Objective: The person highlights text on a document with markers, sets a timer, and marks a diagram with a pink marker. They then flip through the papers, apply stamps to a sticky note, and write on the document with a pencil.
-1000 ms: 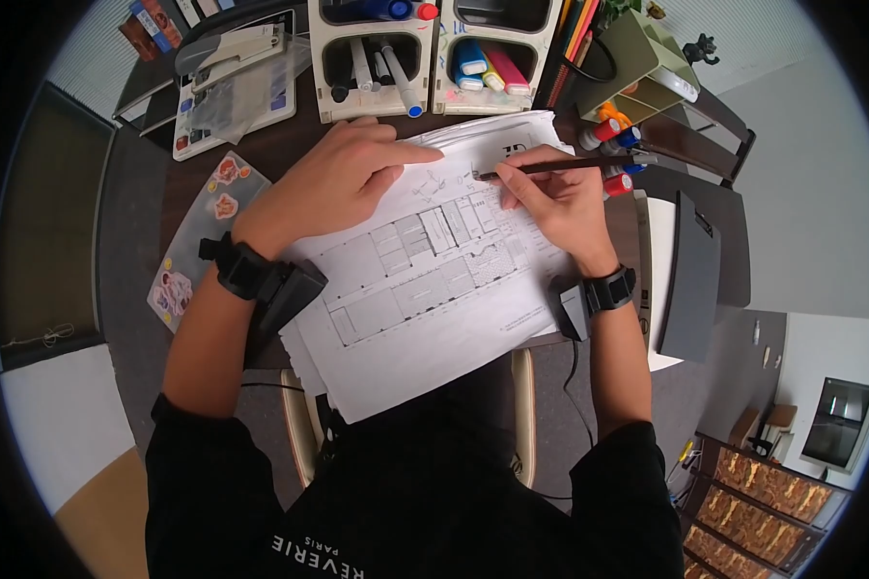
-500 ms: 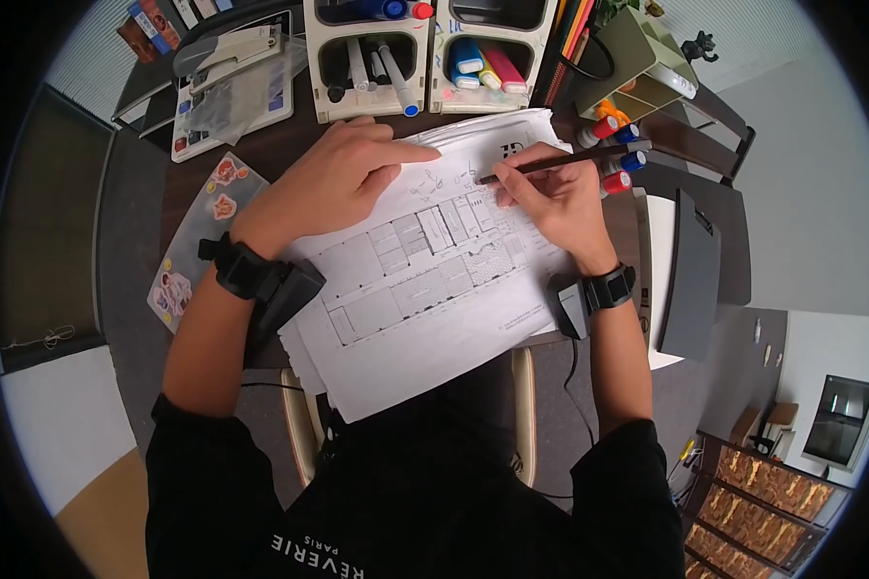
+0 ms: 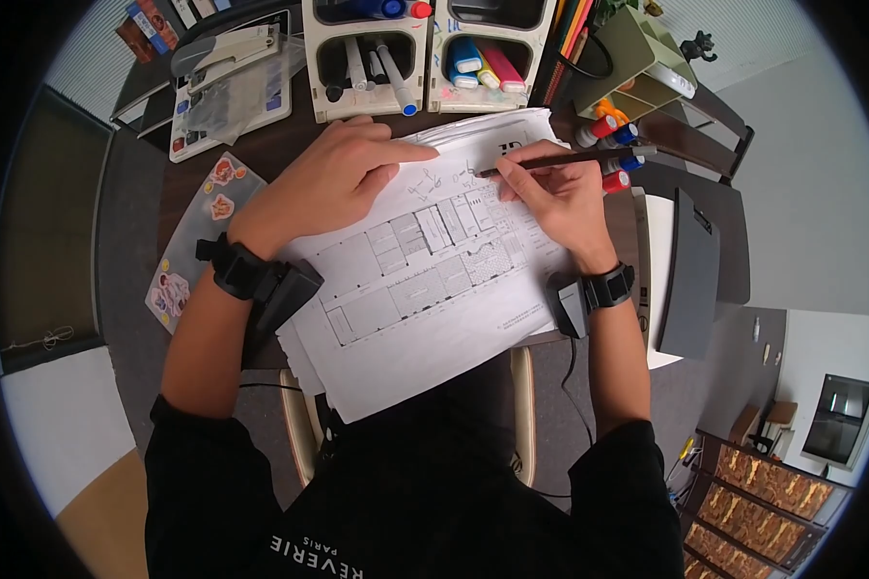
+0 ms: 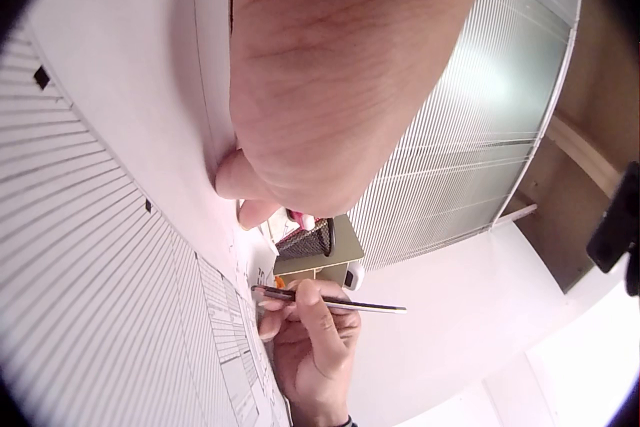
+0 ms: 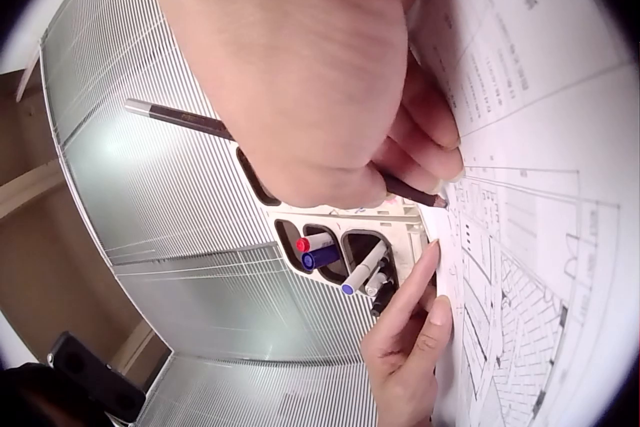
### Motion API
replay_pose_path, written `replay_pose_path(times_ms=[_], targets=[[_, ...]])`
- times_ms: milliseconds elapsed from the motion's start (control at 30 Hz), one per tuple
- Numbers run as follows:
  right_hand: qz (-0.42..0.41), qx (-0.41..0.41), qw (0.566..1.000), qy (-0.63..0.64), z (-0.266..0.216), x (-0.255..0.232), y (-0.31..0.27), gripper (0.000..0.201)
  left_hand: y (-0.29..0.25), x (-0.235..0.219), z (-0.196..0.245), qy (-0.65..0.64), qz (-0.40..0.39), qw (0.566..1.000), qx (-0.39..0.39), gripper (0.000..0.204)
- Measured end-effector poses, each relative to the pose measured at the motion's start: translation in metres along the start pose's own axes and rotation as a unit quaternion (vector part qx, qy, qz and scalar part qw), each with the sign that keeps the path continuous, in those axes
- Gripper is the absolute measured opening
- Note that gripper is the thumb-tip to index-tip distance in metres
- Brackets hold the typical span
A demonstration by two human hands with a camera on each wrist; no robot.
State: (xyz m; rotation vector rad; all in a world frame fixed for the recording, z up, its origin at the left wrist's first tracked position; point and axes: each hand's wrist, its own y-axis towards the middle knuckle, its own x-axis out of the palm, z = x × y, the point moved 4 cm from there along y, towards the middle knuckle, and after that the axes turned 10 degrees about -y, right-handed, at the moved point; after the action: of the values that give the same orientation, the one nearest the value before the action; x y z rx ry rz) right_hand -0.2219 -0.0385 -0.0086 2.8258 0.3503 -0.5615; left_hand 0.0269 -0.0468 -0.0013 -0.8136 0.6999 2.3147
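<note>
My right hand (image 3: 556,198) pinches a dark pencil (image 3: 589,157) with a silver end, thumb and index finger close to its tip. In the head view, the tip is at small handwritten marks (image 3: 463,179) near the top of a printed floor plan sheet (image 3: 406,362). That sheet tops a stack of papers, set at a slant. Upon its upper left part rests my left hand (image 3: 343,172), index finger stretched toward the writing. The right wrist view shows the pencil (image 5: 180,119) slanting behind my hand, its tip at the paper.
Behind the papers stands a pen organizer (image 3: 369,108) holding markers and highlighters. Several red- and blue-capped bottles (image 3: 603,126) are right of the sheets, near a greenish holder (image 3: 628,72). A stickered translucent folder (image 3: 198,232) lies left; a dark folder (image 3: 690,275) lies right.
The pencil has tilted a little and its tip has shifted slightly among the handwritten marks, which show more plainly now. My left hand and the sheets have stayed almost still.
</note>
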Motion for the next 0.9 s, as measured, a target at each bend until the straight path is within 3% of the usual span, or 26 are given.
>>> replay_pose_path(times_ms=[900], targets=[[-0.001,0.018,1.0,-0.02,-0.0005,-0.0007,0.0017,0.01,-0.0002,0.0002,0.0013,0.014,-0.002,1.0,0.001,0.038]])
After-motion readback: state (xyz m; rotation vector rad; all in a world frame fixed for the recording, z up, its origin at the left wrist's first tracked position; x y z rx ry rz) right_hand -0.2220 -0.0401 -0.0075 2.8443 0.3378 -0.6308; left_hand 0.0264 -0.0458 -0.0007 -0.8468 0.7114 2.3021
